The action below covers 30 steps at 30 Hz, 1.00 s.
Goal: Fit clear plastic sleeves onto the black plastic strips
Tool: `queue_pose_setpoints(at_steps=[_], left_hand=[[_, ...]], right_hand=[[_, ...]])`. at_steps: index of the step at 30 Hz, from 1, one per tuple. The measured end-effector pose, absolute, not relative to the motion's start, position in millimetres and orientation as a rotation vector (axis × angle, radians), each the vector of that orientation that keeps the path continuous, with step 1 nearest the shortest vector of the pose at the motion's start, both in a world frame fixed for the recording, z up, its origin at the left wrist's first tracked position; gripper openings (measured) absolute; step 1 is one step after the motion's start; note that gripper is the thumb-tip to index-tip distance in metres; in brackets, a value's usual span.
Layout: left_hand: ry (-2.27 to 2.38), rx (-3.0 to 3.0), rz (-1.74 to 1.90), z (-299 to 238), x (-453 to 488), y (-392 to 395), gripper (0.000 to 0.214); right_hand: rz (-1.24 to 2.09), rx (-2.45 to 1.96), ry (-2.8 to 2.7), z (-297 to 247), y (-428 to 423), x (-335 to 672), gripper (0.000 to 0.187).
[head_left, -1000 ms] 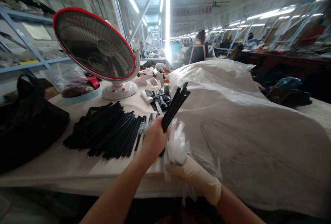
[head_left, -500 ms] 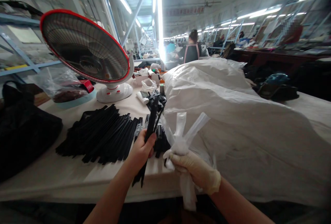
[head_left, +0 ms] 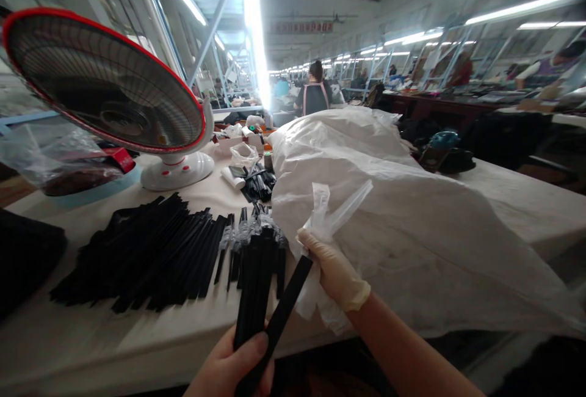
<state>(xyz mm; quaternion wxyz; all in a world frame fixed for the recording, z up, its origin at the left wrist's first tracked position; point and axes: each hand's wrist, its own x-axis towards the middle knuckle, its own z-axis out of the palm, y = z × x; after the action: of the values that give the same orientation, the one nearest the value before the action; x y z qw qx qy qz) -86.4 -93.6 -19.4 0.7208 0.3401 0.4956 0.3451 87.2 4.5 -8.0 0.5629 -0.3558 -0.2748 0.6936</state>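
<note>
My left hand (head_left: 240, 357) is bare and wrapped round a bundle of flat black strips (head_left: 257, 284) at the table's front edge. One black strip (head_left: 288, 296) in that hand angles away from the others towards my right hand. My right hand (head_left: 336, 272), in a pale thin glove, pinches a bunch of clear plastic strips (head_left: 348, 207), whose ends stick up and hang below. Its fingertips are close to the tip of the angled strip; whether they touch cannot be made out. Left of the hands lies a wide pile of black strips (head_left: 151, 250), beside several strips with clear wrapped ends (head_left: 247, 226).
A large white plastic sack (head_left: 412, 214) fills the table's right side. At the back left stands a red-rimmed fan (head_left: 114, 98). Small plastic-wrapped black pieces (head_left: 259, 183) lie behind the strips. A black bag (head_left: 27, 256) sits far left. A co-worker (head_left: 315, 91) is further off.
My left hand has drawn the black strips down towards me, and one strip now splays to the right. My right hand has risen slightly with the plastic strips. The view has shifted rightward.
</note>
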Motion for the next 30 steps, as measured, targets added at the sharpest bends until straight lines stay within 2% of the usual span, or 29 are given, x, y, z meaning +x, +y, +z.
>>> queue_pose_setpoints(at_steps=[4,10,15,17,23,30], left_hand=[[0.969,0.705,0.654,-31,-93,-82,0.048],[1.085,0.739,0.693,-28,-100,-84,0.045],[1.256,0.808,0.781,-20,-98,-86,0.042],[1.264,0.828,0.758,-21,-98,-87,0.045],[1.218,0.868,0.693,-20,-100,-89,0.045],[1.276,0.908,0.711,-11,-101,-83,0.043]], right_hand=[[1.616,-0.827,-0.792,-9,2,94,0.031],[1.518,-0.918,-1.097,-4,0,105,0.042],[1.445,-1.124,-1.12,-1,-2,104,0.026],[1.39,-1.16,-1.123,-3,-1,105,0.027],[1.551,-1.009,-1.001,-14,3,109,0.035],[1.541,-1.032,-1.152,-12,3,113,0.033]])
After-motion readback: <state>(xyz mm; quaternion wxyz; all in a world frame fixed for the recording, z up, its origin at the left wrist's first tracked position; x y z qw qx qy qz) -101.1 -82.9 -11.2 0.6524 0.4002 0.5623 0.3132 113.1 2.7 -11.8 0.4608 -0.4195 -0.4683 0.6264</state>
